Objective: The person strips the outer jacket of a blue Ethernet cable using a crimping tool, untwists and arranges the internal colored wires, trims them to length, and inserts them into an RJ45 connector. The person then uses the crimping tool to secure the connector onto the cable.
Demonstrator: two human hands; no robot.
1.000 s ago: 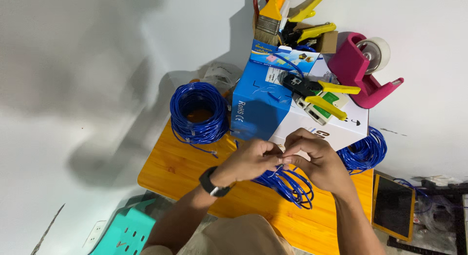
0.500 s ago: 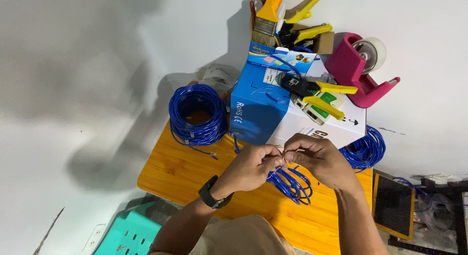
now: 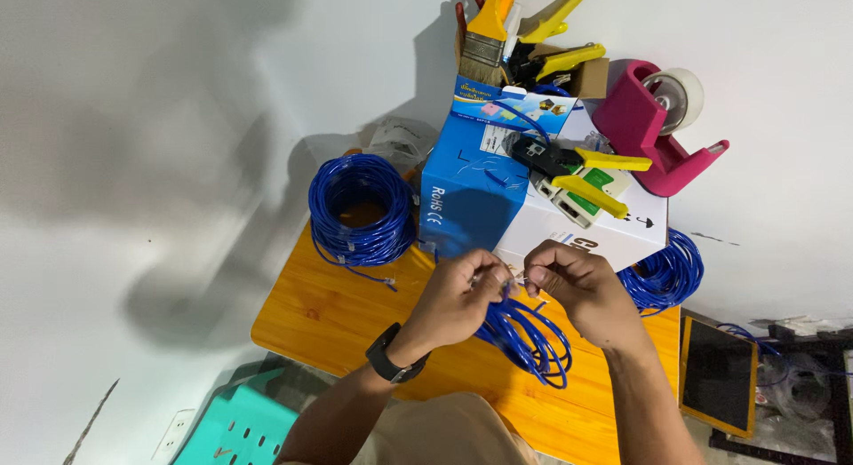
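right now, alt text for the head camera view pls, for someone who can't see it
Seen from above, a person's left hand and right hand pinch the end of a blue cable over a small orange wooden table. Behind them stand a blue and white box topped with a yellow-handled crimping tool, two more blue cable coils and a pink tape dispenser.

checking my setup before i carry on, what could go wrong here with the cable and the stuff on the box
The crimping tool lies loose on the white box just above both hands; a tug on the blue cable could knock it down. The left hand and right hand pinch a tiny piece between fingertips, easily dropped into the loops. The coil sits near the orange table edge and may slide off.
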